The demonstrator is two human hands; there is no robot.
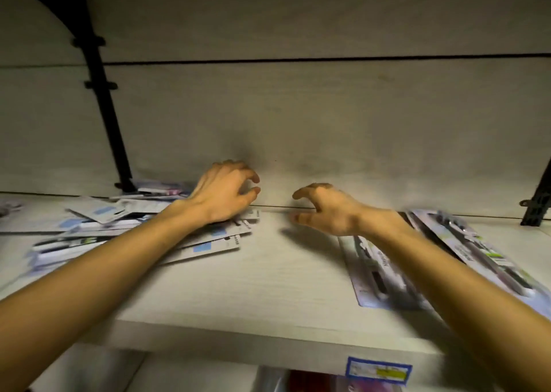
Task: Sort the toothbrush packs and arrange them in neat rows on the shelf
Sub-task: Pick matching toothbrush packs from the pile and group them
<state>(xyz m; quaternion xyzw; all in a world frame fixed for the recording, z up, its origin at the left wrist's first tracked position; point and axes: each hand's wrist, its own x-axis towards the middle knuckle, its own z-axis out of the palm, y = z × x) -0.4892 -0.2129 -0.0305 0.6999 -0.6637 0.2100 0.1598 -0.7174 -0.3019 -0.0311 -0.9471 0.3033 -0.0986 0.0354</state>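
Observation:
A loose heap of toothbrush packs (98,227) lies on the left of the pale wooden shelf (268,281), white cards with blue labels overlapping at odd angles. My left hand (226,192) hovers over the heap's right end, fingers loosely curled, holding nothing. On the right lie two packs side by side: one (378,275) partly under my right forearm, another (483,251) further right. My right hand (325,210) floats just above the bare middle of the shelf near the back wall, fingers relaxed and empty. The frame is motion-blurred.
Black shelf brackets stand at the back left (104,108) and far right (536,204). The back wall panel (298,123) closes the shelf. A blue-edged price label (378,370) sticks to the shelf's front edge, with goods on a lower level below.

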